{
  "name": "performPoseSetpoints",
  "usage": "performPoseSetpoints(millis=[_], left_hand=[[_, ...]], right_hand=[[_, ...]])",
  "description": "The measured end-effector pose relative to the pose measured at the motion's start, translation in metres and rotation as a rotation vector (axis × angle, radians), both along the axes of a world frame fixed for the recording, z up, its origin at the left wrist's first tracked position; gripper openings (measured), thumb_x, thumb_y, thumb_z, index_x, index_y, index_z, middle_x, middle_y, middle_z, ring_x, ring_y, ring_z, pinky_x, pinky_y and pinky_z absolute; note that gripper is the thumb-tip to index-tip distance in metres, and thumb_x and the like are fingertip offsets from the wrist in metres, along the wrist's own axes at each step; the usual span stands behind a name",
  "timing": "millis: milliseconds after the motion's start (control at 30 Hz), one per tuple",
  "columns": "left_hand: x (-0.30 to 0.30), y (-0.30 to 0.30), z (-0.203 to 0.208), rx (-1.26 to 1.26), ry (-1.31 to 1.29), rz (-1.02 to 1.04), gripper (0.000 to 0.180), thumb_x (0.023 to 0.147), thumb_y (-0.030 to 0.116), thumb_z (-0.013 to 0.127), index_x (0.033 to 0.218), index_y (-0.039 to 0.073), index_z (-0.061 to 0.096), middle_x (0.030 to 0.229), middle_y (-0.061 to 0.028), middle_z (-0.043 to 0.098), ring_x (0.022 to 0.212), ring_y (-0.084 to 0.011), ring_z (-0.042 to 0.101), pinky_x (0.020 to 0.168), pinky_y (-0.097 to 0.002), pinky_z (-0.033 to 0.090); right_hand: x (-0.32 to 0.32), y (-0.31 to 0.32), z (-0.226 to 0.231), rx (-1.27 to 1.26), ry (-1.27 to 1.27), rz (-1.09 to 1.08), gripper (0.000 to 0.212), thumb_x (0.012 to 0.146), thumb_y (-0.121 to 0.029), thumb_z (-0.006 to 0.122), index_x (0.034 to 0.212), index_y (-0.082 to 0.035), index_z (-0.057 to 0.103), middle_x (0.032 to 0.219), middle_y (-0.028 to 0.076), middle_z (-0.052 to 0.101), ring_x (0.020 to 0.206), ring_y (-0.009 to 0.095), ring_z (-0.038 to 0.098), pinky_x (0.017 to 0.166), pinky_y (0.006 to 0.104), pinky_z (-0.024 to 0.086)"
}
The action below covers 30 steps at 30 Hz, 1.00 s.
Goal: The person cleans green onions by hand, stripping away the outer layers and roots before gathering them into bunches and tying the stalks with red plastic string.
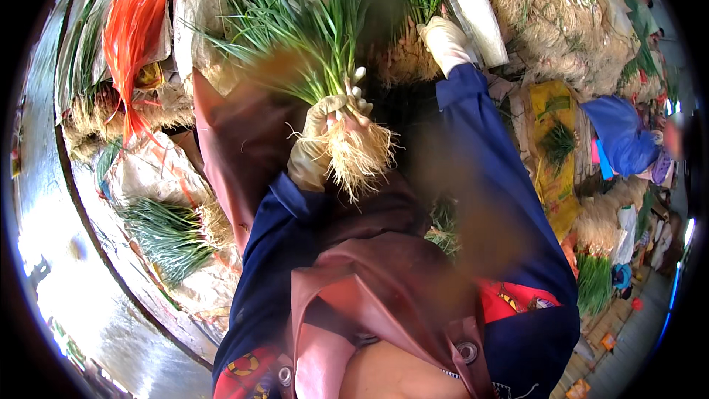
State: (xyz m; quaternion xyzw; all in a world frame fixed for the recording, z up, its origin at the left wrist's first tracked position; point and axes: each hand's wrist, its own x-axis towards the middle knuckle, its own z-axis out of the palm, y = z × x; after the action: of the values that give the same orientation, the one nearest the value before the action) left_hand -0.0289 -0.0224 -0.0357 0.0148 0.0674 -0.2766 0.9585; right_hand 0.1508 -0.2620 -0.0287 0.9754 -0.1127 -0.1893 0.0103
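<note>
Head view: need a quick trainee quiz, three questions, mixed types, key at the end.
1. What does the left hand hold? (a) a knife (b) a bunch of green onions with pale roots (c) a basket
2. True or false: the right hand grips the same bunch as the left.
3. Fill in: the long orange strips hang on the ____ side of the picture.

Key: 1 b; 2 false; 3 left
</note>
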Motion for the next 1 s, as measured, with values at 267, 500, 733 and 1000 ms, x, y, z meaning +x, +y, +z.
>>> performPoseSetpoints(millis=[267,500,733,1000], left_hand=[[0.003,0.000,-0.003,0.063,0.047,-0.191,0.035,0.085,0.014,0.055,0.112,-0.008,0.052,0.086,-0.0283,0.064,0.076,-0.0361,0.065,0.069,-0.0404,0.055],[-0.002,0.002,-0.019,0.061,0.038,-0.207,0.034,0.085,0.010,0.053,0.115,-0.006,0.053,0.094,-0.0256,0.063,0.082,-0.0375,0.065,0.070,-0.0399,0.057],[0.002,-0.005,-0.019,0.139,-0.032,-0.130,0.045,0.077,0.015,0.062,0.118,-0.003,0.054,0.106,-0.0173,0.062,0.086,-0.0310,0.064,0.085,-0.0414,0.049],[-0.004,0.002,-0.010,0.195,-0.028,-0.061,0.043,0.081,0.012,0.058,0.121,-0.003,0.051,0.102,-0.0163,0.063,0.079,-0.0332,0.066,0.073,-0.0431,0.055]], right_hand=[[-0.111,0.036,0.028,1.507,0.038,-0.192,0.022,0.087,-0.028,0.064,0.080,-0.008,0.059,0.066,0.002,0.062,0.055,0.012,0.057,0.050,0.0248,0.045],[-0.141,0.051,0.039,1.360,0.055,0.199,0.018,0.086,-0.021,0.065,0.086,-0.007,0.053,0.068,0.001,0.057,0.057,0.007,0.054,0.054,0.0229,0.047],[-0.178,-0.001,0.059,1.342,0.925,0.022,0.032,0.083,-0.037,0.069,0.089,-0.006,0.062,0.077,0.003,0.064,0.063,0.008,0.062,0.049,0.0208,0.047],[-0.133,0.044,0.046,1.220,0.092,-0.425,0.036,0.085,-0.039,0.065,0.091,-0.003,0.061,0.080,0.006,0.066,0.069,0.014,0.060,0.062,0.0314,0.047]])
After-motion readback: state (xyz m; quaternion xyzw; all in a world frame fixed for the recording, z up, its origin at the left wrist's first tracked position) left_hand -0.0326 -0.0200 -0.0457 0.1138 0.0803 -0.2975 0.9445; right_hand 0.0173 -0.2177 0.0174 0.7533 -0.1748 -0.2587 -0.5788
